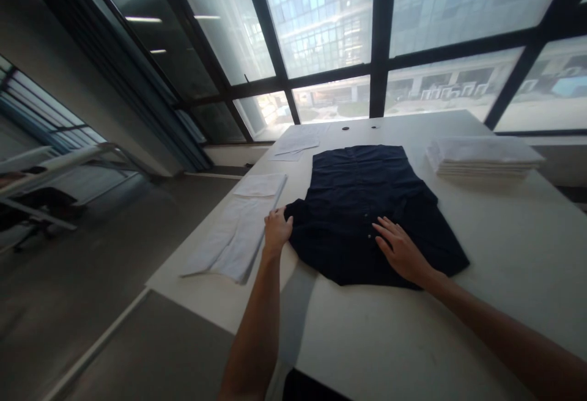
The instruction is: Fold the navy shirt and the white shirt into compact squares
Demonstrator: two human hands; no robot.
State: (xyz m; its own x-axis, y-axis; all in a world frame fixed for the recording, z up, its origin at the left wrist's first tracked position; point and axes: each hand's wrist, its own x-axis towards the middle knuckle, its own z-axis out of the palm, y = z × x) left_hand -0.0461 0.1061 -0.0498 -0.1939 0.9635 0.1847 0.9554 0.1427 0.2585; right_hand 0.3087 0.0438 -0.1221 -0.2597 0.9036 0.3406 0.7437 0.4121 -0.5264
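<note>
A dark navy shirt point(353, 193) lies spread over the white table, with a couple of small buttons showing near its middle. At its left edge, my left hand point(277, 228) is closed on a bunched bit of the cloth, thumb on the near side. My right hand point(402, 253) rests flat on the lower right part of the shirt, fingers stretched out and a little apart, close to the buttons. It holds nothing. Part of the cloth lies hidden under this hand. The shirt's lower right corner fans out past my right wrist.
Left of the shirt lies a folded white garment point(233, 224) along the table point(389, 334) edge. White sheets point(296, 142) lie behind it. A stack of folded white cloth point(483, 155) sits at the right. Windows stand beyond the table; another table point(59, 165) is far left.
</note>
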